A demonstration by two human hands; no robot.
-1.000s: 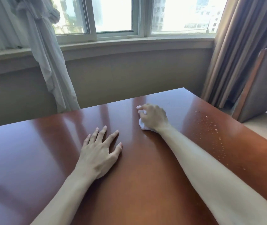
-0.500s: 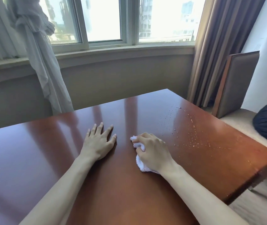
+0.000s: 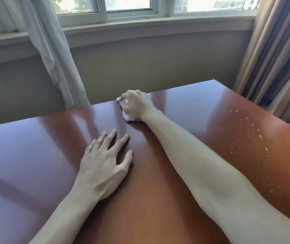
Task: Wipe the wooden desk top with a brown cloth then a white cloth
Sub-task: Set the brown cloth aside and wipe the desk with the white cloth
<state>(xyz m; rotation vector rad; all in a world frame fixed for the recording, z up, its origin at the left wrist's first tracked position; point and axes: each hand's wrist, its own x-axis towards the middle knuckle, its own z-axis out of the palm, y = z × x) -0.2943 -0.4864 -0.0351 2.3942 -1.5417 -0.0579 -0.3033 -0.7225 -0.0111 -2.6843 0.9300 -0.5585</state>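
- The right hand [image 3: 137, 104] curled its fingers round a bunched white cloth [image 3: 127, 117], pressing it on the wooden desk top [image 3: 184, 106] at the far edge.
- The left hand [image 3: 103, 164] lay flat, fingers spread, nearer the middle.
- Pale specks [image 3: 250, 131] dotted the right side; bare wood lay leftward.

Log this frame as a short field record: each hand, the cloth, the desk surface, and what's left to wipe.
left hand: flat on the wooden desk top, fingers spread, holding nothing
right hand: grip curled round the white cloth, pressing it to the desk near the far edge
white cloth: bunched, mostly hidden under the hand
specks: pale bits scattered across the desk's right side, apart from the cloth
brown cloth: not in view
left to wipe: the speckled right side, judging by the debris
background: white curtain, brown curtain, window sill
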